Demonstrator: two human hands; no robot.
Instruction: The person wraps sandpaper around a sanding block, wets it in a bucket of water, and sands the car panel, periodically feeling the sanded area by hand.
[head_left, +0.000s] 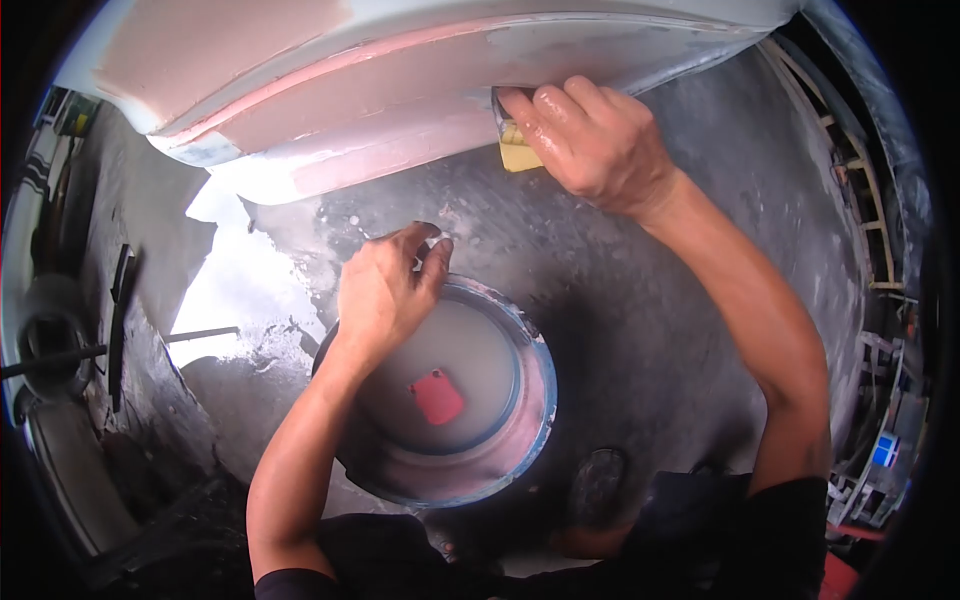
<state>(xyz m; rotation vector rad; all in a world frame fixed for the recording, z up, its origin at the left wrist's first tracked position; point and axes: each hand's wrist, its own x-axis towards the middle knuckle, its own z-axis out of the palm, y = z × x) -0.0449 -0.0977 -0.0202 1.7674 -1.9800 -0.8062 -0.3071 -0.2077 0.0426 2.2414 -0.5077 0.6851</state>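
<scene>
Remotely, I log the right hand (592, 142) pinching a yellow-and-dark pad (520, 158) at the lower edge of the pink-and-white panel (395, 120). Left hand (388, 285) half-curled over the bucket (536, 425); whether it grips anything, I can't tell. Red piece (437, 398) in cloudy liquid (485, 350).

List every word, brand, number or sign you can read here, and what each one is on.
None can be read.
Blue-and-white patch, far right: perhaps a label, too small and blurred to read.
Yellow pad in the right hand: no lettering shows.
Red pad in the tub: no lettering shows.
</scene>
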